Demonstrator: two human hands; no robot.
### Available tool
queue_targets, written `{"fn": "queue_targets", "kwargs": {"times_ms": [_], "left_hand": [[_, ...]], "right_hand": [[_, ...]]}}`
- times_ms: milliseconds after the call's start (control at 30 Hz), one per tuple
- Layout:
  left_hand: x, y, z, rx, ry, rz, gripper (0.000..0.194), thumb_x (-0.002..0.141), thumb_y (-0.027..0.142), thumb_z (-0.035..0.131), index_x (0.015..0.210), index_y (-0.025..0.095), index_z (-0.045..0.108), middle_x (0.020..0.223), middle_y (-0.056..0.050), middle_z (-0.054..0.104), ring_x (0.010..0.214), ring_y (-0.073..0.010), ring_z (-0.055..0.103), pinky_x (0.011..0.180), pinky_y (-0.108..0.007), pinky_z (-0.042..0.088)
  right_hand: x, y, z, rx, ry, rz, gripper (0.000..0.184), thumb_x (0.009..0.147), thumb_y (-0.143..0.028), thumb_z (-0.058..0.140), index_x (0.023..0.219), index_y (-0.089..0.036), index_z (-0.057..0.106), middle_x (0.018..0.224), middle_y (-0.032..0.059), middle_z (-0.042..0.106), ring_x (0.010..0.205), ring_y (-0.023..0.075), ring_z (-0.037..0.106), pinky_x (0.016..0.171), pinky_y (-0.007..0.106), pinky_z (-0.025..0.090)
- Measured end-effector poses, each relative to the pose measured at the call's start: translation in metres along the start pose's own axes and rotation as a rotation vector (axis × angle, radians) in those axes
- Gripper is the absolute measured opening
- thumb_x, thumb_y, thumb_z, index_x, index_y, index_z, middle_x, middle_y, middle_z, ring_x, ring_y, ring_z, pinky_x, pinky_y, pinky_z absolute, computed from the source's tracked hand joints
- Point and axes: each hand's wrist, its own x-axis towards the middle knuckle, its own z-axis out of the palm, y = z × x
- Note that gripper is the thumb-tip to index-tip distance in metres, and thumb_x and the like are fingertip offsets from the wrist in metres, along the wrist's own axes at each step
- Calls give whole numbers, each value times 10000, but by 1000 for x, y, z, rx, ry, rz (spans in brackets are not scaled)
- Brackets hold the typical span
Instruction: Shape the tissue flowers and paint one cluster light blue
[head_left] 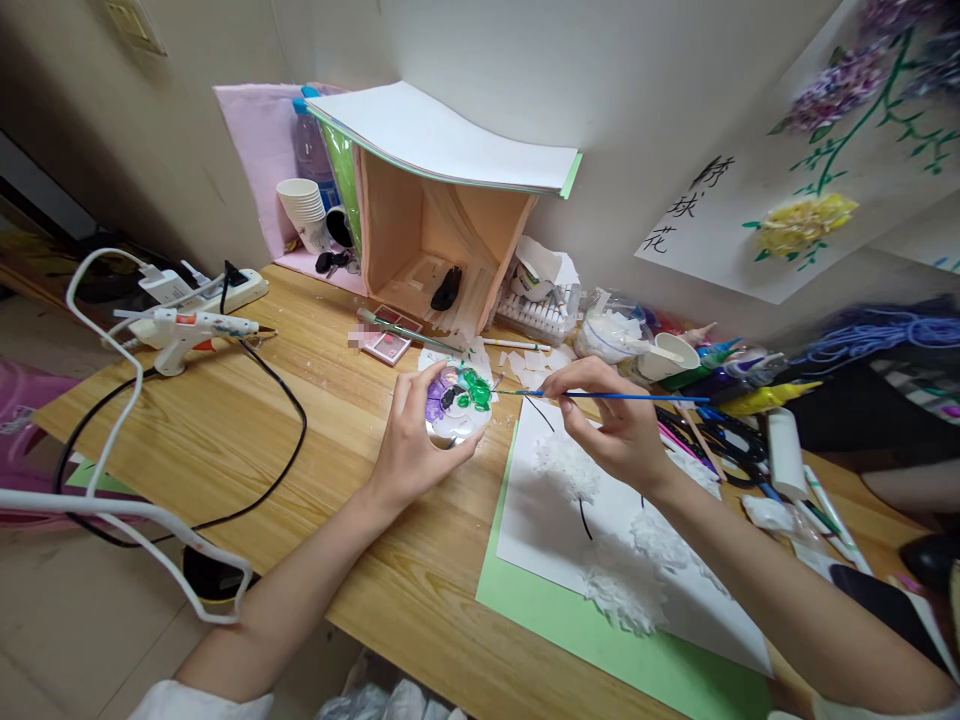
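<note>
My left hand (411, 432) is closed around the edge of a small round palette (453, 428) smeared with purple, black, green and white paint. Between the fingertips of my right hand (611, 420) is a thin blue paintbrush (637, 396), its bristle end at the green paint on the palette's right side. Below my right hand lies a white sheet (525, 520) on green paper (540, 620). Fluffy white tissue flowers (626, 590) sit on the sheet beside short black painted lines. My right forearm covers part of it.
A white glue gun (180, 335) and power strip (240, 290) with looping cables are at the left. Behind the palette stand an orange box (390, 220) and a makeup palette (390, 345). Paint tubes (765, 398), scissors (731, 445) and a paper cup (667, 357) crowd the right.
</note>
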Motion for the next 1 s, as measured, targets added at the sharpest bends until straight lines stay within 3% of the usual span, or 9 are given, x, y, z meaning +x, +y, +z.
{"fn": "queue_targets", "kwargs": {"times_ms": [367, 667, 900, 1000], "left_hand": [[-1, 0, 0, 16, 16, 12, 703, 649, 306, 716, 1254, 185, 380, 1138, -100, 487, 1082, -225, 474, 946, -373, 413], [0, 3, -3, 21, 56, 28, 703, 633, 312, 721, 1240, 169, 396, 1124, -96, 491, 1071, -225, 480, 933, -362, 427], [2, 4, -4, 34, 76, 14, 696, 638, 310, 720, 1242, 177, 402, 1113, -88, 491, 1065, -222, 488, 937, -362, 427], [1, 4, -4, 38, 60, 13, 694, 642, 311, 719, 1243, 173, 400, 1115, -91, 495, 1063, -219, 486, 928, -353, 431]], "right_hand": [[0, 0, 0, 0, -18, -8, 152, 753, -77, 487, 796, -199, 566, 775, 31, 591, 771, 177, 551, 708, 355, 439], [-4, 2, 2, 23, 40, 180, 110, 810, -184, 484, 816, -189, 594, 794, 30, 603, 760, 164, 583, 681, 320, 475], [4, 2, 1, 313, 203, 314, 122, 835, -231, 508, 806, -184, 617, 776, 22, 578, 698, 133, 598, 641, 284, 501], [6, 2, 2, 358, 201, 327, 130, 838, -245, 515, 808, -185, 626, 784, 22, 581, 694, 130, 602, 641, 281, 508]]}}
